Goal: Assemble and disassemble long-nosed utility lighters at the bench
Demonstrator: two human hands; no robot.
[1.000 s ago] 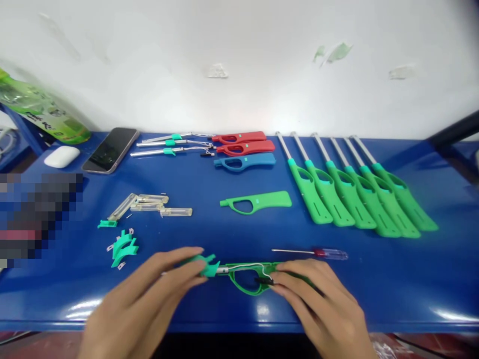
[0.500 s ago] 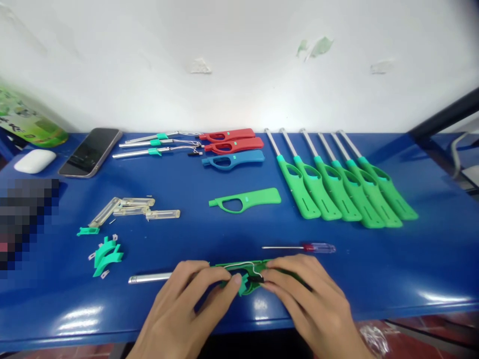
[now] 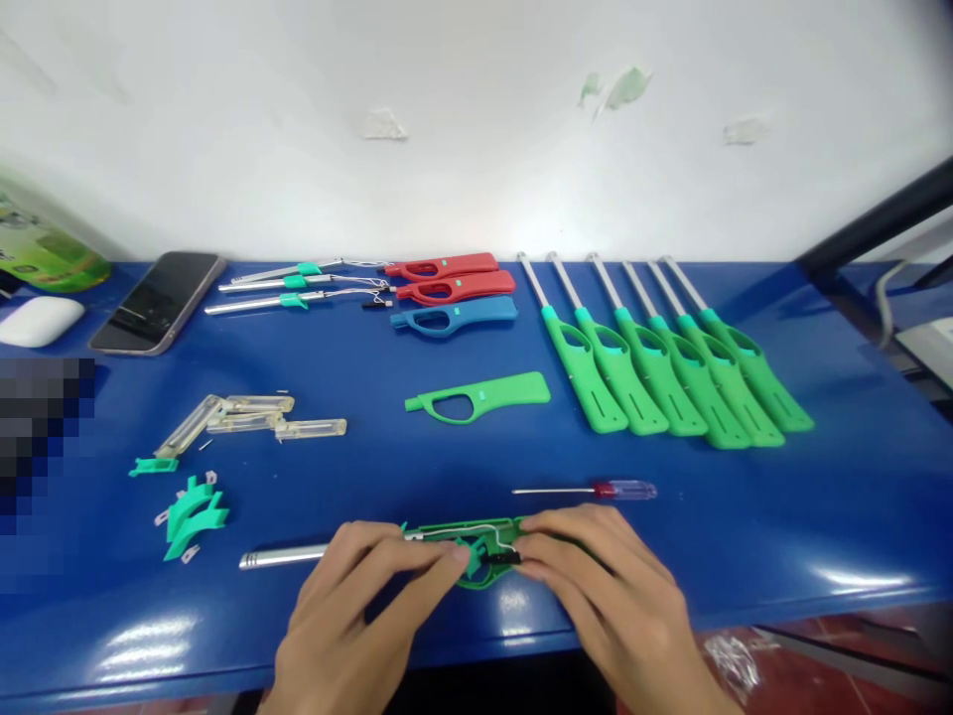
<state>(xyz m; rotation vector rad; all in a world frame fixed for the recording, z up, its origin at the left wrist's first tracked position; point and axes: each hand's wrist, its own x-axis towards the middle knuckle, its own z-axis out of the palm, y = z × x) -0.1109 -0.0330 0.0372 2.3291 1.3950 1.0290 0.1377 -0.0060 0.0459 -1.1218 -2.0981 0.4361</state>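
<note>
Near the table's front edge lies an open green lighter shell (image 3: 487,581), with a metal tube (image 3: 283,556) sticking out to the left. My left hand (image 3: 364,596) bends over its tube end. The thumb and a finger pinch a small teal trigger (image 3: 472,556) at the shell's finger loop. On the handle end is my right hand (image 3: 614,586), its fingertips closed on a small black igniter (image 3: 502,559). A white wire (image 3: 483,527) curves from the tube side to this igniter. The fingers hide parts of the shell.
Behind my hands lie a screwdriver (image 3: 625,490) and a green half shell (image 3: 483,399). Assembled green lighters (image 3: 596,392) lie at right, red shells (image 3: 454,288) and a blue shell (image 3: 469,316) at back. Clear fuel tanks (image 3: 249,422), teal triggers (image 3: 195,516) and a phone (image 3: 160,303) are left.
The whole view has shifted slightly, so things appear a little farther left. The teal trigger and black igniter stay pinched in my fingers, with only slight finger movement.
</note>
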